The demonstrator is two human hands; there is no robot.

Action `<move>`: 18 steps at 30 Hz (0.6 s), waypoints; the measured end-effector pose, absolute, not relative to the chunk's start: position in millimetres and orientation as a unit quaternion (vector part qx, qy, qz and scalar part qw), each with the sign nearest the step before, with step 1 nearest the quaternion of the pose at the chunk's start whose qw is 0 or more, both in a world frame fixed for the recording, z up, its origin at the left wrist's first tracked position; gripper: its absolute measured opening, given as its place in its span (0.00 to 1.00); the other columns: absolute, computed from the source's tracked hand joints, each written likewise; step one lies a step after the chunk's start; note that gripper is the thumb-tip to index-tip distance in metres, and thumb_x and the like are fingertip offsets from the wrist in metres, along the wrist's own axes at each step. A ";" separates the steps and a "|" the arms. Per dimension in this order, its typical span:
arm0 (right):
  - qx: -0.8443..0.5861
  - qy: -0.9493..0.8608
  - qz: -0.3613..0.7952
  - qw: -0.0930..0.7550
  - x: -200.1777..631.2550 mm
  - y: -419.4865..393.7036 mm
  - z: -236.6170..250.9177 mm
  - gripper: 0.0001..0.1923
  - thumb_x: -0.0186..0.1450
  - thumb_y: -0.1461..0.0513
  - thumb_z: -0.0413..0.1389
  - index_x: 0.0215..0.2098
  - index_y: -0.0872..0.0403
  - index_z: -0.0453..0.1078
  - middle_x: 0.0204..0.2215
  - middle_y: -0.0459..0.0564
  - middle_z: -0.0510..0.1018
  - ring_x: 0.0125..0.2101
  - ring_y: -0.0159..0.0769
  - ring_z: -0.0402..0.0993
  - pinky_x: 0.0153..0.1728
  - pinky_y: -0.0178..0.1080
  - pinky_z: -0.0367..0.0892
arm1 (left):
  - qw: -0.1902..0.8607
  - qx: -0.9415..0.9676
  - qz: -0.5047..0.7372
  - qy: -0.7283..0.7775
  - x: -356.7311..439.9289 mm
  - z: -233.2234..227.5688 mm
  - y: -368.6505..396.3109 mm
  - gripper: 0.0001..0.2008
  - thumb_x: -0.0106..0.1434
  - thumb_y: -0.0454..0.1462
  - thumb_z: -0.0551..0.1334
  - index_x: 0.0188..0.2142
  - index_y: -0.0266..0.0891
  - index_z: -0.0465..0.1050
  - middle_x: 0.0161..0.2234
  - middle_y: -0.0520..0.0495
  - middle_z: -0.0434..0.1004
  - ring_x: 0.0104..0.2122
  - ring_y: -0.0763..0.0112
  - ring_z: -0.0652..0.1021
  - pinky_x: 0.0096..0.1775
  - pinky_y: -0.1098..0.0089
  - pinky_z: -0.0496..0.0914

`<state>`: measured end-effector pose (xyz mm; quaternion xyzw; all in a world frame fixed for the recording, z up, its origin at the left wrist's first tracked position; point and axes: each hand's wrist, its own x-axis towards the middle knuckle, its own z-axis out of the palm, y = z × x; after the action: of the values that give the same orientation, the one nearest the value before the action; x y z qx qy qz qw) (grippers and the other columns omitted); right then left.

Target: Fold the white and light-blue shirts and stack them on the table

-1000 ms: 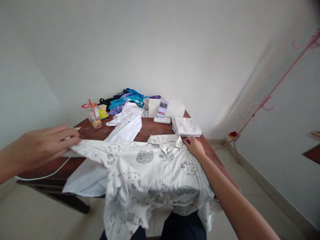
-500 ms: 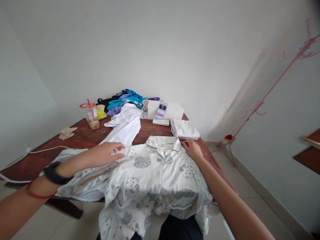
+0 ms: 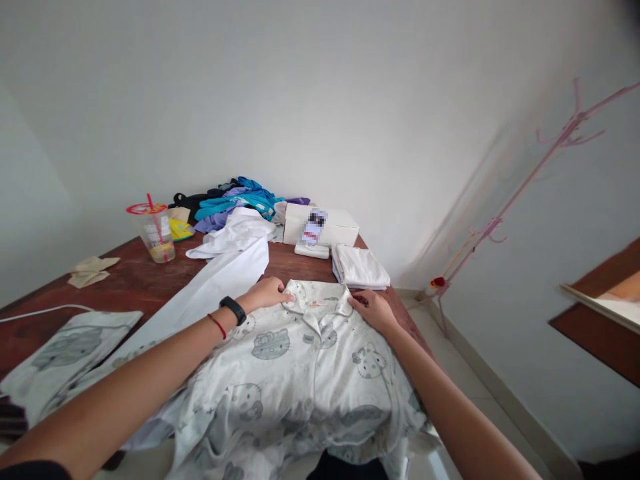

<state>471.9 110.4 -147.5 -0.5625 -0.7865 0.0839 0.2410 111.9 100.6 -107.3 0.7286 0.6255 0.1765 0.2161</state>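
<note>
A white pajama shirt (image 3: 320, 373) with grey cartoon cat faces lies front side up, its collar toward the far side and its lower part hanging over the near table edge. My left hand (image 3: 267, 293) pinches the cloth at the left shoulder beside the collar. On the other side of the collar, my right hand (image 3: 371, 308) grips the right shoulder with bent fingers. The shirt's left sleeve stretches out under my left forearm, with its end (image 3: 75, 347) flat on the wooden table (image 3: 150, 283). A white garment (image 3: 220, 273) runs partly beneath the shirt.
Behind lie a heap of blue and purple clothes (image 3: 240, 203), a white box (image 3: 343, 223) with a phone leaning on it, and a folded white cloth (image 3: 361, 267). At left stand a plastic cup (image 3: 159, 237) and crumpled tissue (image 3: 93, 270). A pink coat rack (image 3: 520, 187) is at right.
My left hand has moved right and onto the shirt's left shoulder, closing on the cloth. The left sleeve now lies spread out to the left. My right hand stays beside the collar.
</note>
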 end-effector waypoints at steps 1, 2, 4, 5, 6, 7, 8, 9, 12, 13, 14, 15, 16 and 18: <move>-0.559 -0.791 0.086 0.234 471.1 110.8 -145.7 0.19 0.69 0.47 0.55 0.45 0.50 0.80 0.43 0.52 0.84 0.41 0.43 0.80 0.42 0.38 0.71 | 0.215 0.729 0.182 0.624 112.0 -106.9 99.1 0.17 0.53 0.51 0.68 0.27 0.41 0.72 0.29 0.45 0.80 0.31 0.58 0.78 0.33 0.67 0.63; -0.556 -0.794 0.087 0.228 470.2 111.1 -143.8 0.18 0.69 0.48 0.56 0.44 0.50 0.80 0.42 0.52 0.84 0.41 0.44 0.81 0.42 0.38 0.71 | 0.213 0.728 0.190 0.623 112.3 -106.5 98.0 0.15 0.55 0.50 0.67 0.27 0.42 0.70 0.28 0.46 0.78 0.31 0.59 0.77 0.33 0.67 0.62; -0.550 -0.802 0.087 0.217 468.0 112.0 -139.6 0.18 0.69 0.48 0.56 0.43 0.49 0.81 0.42 0.51 0.85 0.41 0.44 0.81 0.42 0.39 0.71 | 0.211 0.723 0.213 0.622 113.6 -106.1 97.2 0.12 0.60 0.47 0.63 0.29 0.42 0.68 0.29 0.48 0.76 0.31 0.61 0.76 0.33 0.67 0.61; -0.548 -0.804 0.085 0.215 466.8 112.5 -137.2 0.17 0.69 0.48 0.56 0.43 0.49 0.81 0.41 0.51 0.85 0.41 0.45 0.81 0.43 0.39 0.71 | 0.213 0.719 0.224 0.623 114.5 -106.1 97.8 0.11 0.62 0.46 0.61 0.30 0.42 0.67 0.29 0.49 0.75 0.32 0.62 0.75 0.33 0.68 0.61; -0.548 -0.805 0.080 0.215 465.5 113.2 -134.7 0.17 0.69 0.48 0.56 0.43 0.48 0.81 0.41 0.50 0.85 0.41 0.45 0.81 0.43 0.40 0.70 | 0.218 0.713 0.235 0.624 115.5 -106.3 99.0 0.10 0.63 0.45 0.59 0.31 0.42 0.66 0.29 0.49 0.75 0.32 0.62 0.75 0.33 0.68 0.62; -0.549 -0.803 0.074 0.218 464.3 113.9 -132.2 0.16 0.69 0.48 0.57 0.43 0.48 0.81 0.40 0.50 0.86 0.41 0.45 0.81 0.43 0.40 0.70 | 0.226 0.706 0.244 0.626 116.4 -106.5 100.6 0.10 0.65 0.45 0.57 0.32 0.42 0.65 0.29 0.49 0.74 0.32 0.63 0.75 0.34 0.68 0.62; -0.551 -0.802 0.067 0.220 463.1 114.8 -129.9 0.16 0.68 0.48 0.57 0.42 0.47 0.81 0.40 0.50 0.86 0.41 0.45 0.81 0.42 0.40 0.70 | 0.235 0.697 0.251 0.629 117.1 -106.6 102.5 0.10 0.66 0.45 0.56 0.32 0.42 0.65 0.30 0.49 0.74 0.33 0.63 0.75 0.34 0.68 0.63; -0.551 -0.802 0.061 0.223 462.1 115.7 -127.9 0.16 0.68 0.48 0.58 0.42 0.47 0.81 0.39 0.49 0.86 0.41 0.45 0.81 0.41 0.39 0.70 | 0.247 0.688 0.257 0.632 117.5 -106.8 104.4 0.11 0.66 0.46 0.56 0.33 0.42 0.65 0.30 0.49 0.74 0.33 0.63 0.75 0.34 0.68 0.63; -0.549 -0.804 0.051 0.223 460.8 118.0 -126.1 0.15 0.68 0.48 0.59 0.41 0.47 0.81 0.39 0.48 0.86 0.40 0.44 0.81 0.40 0.39 0.69 | 0.294 0.664 0.255 0.638 116.7 -107.5 109.2 0.15 0.64 0.50 0.57 0.36 0.41 0.67 0.33 0.47 0.75 0.34 0.62 0.76 0.33 0.68 0.66; -0.548 -0.805 0.050 0.220 460.9 118.6 -127.2 0.15 0.68 0.48 0.59 0.41 0.48 0.80 0.39 0.48 0.86 0.40 0.44 0.81 0.40 0.38 0.68 | 0.314 0.655 0.253 0.639 115.8 -108.4 110.3 0.18 0.62 0.52 0.59 0.38 0.40 0.68 0.34 0.46 0.76 0.35 0.61 0.77 0.33 0.68 0.67; -0.548 -0.807 0.049 0.215 461.1 119.1 -129.1 0.15 0.68 0.48 0.58 0.41 0.48 0.80 0.39 0.48 0.85 0.40 0.44 0.81 0.40 0.38 0.68 | 0.332 0.645 0.258 0.638 114.8 -109.8 111.4 0.21 0.59 0.53 0.62 0.40 0.39 0.69 0.37 0.45 0.77 0.37 0.60 0.77 0.34 0.68 0.68; -0.551 -0.807 0.047 0.208 461.2 119.6 -131.5 0.15 0.68 0.48 0.58 0.41 0.48 0.80 0.40 0.48 0.85 0.41 0.44 0.81 0.40 0.38 0.68 | 0.347 0.636 0.270 0.635 113.8 -111.5 112.6 0.24 0.56 0.53 0.66 0.44 0.38 0.69 0.39 0.44 0.77 0.39 0.59 0.77 0.36 0.68 0.69; -0.556 -0.806 0.045 0.198 461.1 120.0 -134.2 0.16 0.69 0.48 0.57 0.41 0.48 0.79 0.40 0.49 0.85 0.41 0.44 0.81 0.40 0.38 0.67 | 0.355 0.630 0.287 0.628 112.9 -113.5 113.8 0.28 0.53 0.52 0.68 0.47 0.38 0.69 0.41 0.43 0.77 0.41 0.58 0.78 0.38 0.67 0.69; -0.572 -0.800 0.037 0.177 460.2 121.0 -138.3 0.18 0.69 0.46 0.57 0.39 0.50 0.79 0.38 0.50 0.85 0.40 0.45 0.80 0.38 0.38 0.66 | 0.346 0.642 0.327 0.601 111.6 -116.0 116.4 0.31 0.51 0.47 0.70 0.52 0.38 0.67 0.42 0.44 0.77 0.41 0.59 0.77 0.40 0.67 0.70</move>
<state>460.2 121.0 -138.3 -0.5715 -0.8003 0.0370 0.1775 111.6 116.4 -116.0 0.6418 0.6012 0.3270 0.3460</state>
